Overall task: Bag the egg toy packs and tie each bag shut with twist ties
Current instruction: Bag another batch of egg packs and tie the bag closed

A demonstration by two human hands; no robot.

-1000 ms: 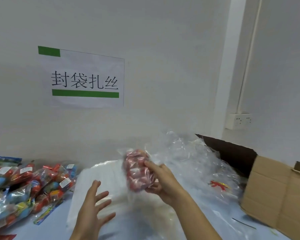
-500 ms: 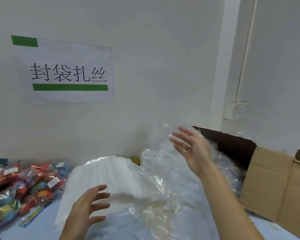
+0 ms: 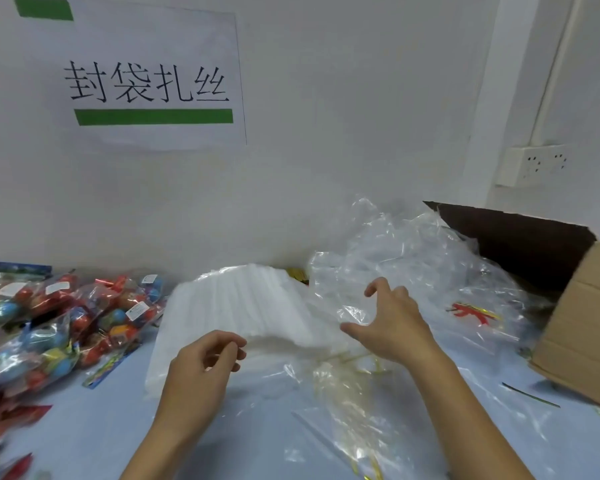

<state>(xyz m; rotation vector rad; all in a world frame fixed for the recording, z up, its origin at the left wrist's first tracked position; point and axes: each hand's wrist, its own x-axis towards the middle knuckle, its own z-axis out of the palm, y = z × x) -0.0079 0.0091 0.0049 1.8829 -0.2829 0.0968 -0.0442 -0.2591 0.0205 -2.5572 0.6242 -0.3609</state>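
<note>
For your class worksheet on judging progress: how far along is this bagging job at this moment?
Done: nothing shows as finished; the cardboard box hides its inside. In hand: neither hand holds a pack; the right hand reaches with spread fingers over the stack of empty bags, the left hand hovering curled beside it. Left: the pile of egg toy packs.

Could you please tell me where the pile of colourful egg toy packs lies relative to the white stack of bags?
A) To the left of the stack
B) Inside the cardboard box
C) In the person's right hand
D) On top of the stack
A: the egg toy packs lie on the table left of the white stack of bags.
</note>
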